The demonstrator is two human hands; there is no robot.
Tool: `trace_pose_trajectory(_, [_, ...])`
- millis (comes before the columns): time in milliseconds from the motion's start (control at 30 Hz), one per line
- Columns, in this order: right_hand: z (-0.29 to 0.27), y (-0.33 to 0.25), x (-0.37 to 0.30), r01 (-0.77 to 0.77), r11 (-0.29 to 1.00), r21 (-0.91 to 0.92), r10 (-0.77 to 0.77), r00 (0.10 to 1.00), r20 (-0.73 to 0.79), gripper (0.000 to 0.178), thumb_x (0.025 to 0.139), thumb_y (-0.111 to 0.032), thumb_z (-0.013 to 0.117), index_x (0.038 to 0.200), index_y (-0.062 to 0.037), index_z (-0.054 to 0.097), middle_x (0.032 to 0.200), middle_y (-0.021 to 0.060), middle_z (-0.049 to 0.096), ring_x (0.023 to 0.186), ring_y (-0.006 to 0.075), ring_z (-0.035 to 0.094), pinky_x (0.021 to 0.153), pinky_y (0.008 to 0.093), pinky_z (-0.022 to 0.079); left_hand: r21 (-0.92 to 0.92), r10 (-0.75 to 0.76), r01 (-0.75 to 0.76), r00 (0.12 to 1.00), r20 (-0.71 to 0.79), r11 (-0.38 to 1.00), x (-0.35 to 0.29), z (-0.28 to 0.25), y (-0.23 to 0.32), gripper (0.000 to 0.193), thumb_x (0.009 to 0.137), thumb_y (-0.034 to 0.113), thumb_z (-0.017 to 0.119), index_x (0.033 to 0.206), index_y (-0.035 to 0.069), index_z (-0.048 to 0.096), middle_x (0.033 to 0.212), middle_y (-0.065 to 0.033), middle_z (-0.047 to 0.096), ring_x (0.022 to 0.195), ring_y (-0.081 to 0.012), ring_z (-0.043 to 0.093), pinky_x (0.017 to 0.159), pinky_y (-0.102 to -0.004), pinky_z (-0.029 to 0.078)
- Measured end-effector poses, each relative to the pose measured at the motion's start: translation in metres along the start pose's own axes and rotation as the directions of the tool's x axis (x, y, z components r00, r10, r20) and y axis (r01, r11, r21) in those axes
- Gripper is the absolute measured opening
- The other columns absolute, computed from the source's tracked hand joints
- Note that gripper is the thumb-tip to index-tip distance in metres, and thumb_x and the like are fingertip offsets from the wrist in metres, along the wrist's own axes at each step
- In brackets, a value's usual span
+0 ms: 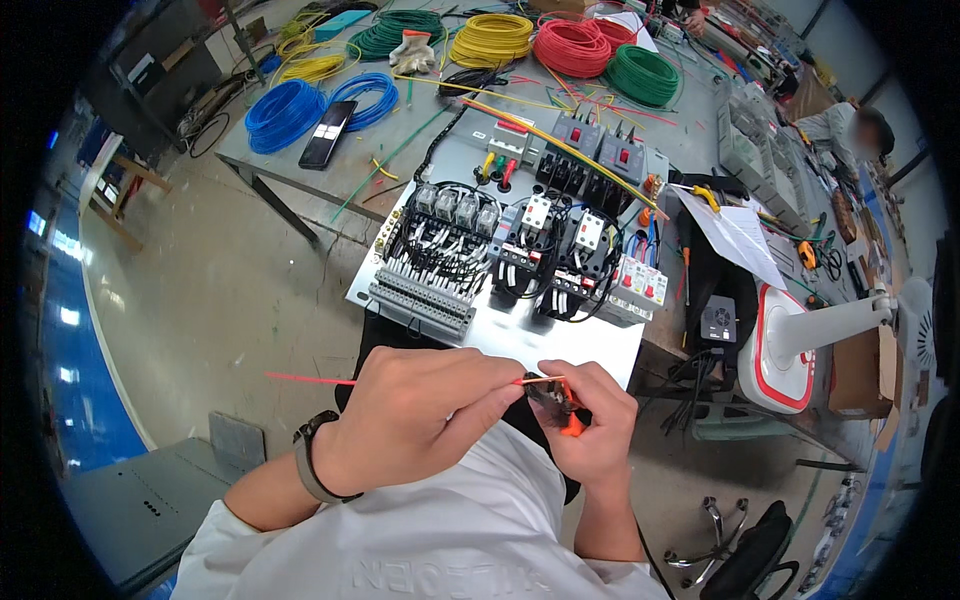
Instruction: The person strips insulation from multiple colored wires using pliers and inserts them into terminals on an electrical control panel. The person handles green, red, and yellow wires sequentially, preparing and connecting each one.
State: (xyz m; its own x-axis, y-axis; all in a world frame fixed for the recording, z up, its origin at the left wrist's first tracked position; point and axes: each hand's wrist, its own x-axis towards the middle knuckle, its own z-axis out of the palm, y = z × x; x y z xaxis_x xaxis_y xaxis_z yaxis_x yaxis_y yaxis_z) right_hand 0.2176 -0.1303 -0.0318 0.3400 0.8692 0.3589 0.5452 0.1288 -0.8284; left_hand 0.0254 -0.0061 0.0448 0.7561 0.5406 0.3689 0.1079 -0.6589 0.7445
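My left hand (420, 410) is closed on a red wire (305, 379), pinching it between thumb and forefinger. The wire's tail sticks out to the left, and a copper-coloured end shows past the fingertips on the right. In my right hand (600, 430) is a pair of pliers (548, 396) with a dark head and orange handles; its head lies right at that wire end. Whether the jaws touch the wire I cannot tell. Just beyond both hands sits a metal mounting plate (615, 345) carrying relays, a grey terminal strip (420, 303), contactors and breakers.
Wire coils in blue (285, 115), yellow (490, 40), red (570, 48) and green (642, 76) lie on the far bench, near a phone (328, 135). Right of the plate are papers (735, 235) and a white fan (780, 345). Another person (840, 130) is at the far right.
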Motion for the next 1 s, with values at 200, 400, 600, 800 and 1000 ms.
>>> trace_pose_trajectory(200, [0.002,0.002,-0.001,-0.016,1.000,-0.002,0.016,1.000,0.005,0.042,0.075,0.000,0.087,0.116,-0.0034,0.079,0.084,0.0088,0.069,0.068,0.0186,0.066,0.064,0.0291,0.052,0.024,0.009,-0.009,1.000,-0.010,1.000,-0.001,0.002,-0.003,0.014,0.095,0.002,0.076,0.109,0.002,0.078,0.074,-0.0098,0.065,0.060,-0.0255,0.063,0.054,-0.0359,0.047])
trace_pose_trajectory(400, [0.008,0.008,-0.008,-0.030,0.999,0.018,0.029,1.000,0.006,0.038,0.076,0.001,0.086,0.113,-0.0029,0.079,0.084,0.0087,0.069,0.067,0.0175,0.064,0.063,0.0283,0.050,0.009,0.026,-0.026,0.999,-0.023,1.000,-0.003,0.003,-0.005,0.014,0.093,0.002,0.077,0.107,0.003,0.078,0.075,-0.0091,0.065,0.060,-0.0258,0.064,0.054,-0.0355,0.047])
trace_pose_trajectory(600, [0.016,0.011,-0.013,-0.090,0.996,0.004,0.090,0.996,-0.018,0.034,0.076,0.002,0.085,0.109,-0.0021,0.078,0.082,0.0090,0.068,0.066,0.0185,0.064,0.062,0.0284,0.049,-0.001,0.004,-0.004,0.996,-0.093,1.000,-0.003,0.009,-0.008,0.012,0.092,0.002,0.080,0.103,0.003,0.076,0.080,-0.0099,0.066,0.065,-0.0249,0.063,0.057,-0.0348,0.048])
trace_pose_trajectory(800, [0.010,0.006,-0.009,-0.091,0.996,0.023,0.091,0.996,0.017,0.021,0.081,0.007,0.079,0.102,0.0038,0.076,0.086,0.0068,0.071,0.073,0.0107,0.061,0.068,0.0242,0.048,-0.176,-0.105,0.102,0.994,-0.011,0.979,-0.004,0.010,-0.011,0.006,0.099,0.006,0.076,0.100,0.001,0.074,0.077,-0.0062,0.066,0.064,-0.0168,0.060,0.057,-0.0307,0.045])
trace_pose_trajectory(1000, [0.008,0.010,-0.007,-0.141,0.986,0.090,0.135,0.988,0.075,0.028,0.079,0.002,0.088,0.105,-0.0002,0.079,0.085,0.0051,0.071,0.072,0.0107,0.061,0.067,0.0248,0.047,-0.448,-0.458,0.516,0.856,0.238,0.730,0.002,-0.003,-0.008,0.011,0.104,0.010,0.074,0.101,0.000,0.074,0.076,-0.0004,0.066,0.067,-0.0059,0.058,0.056,-0.0227,0.040])
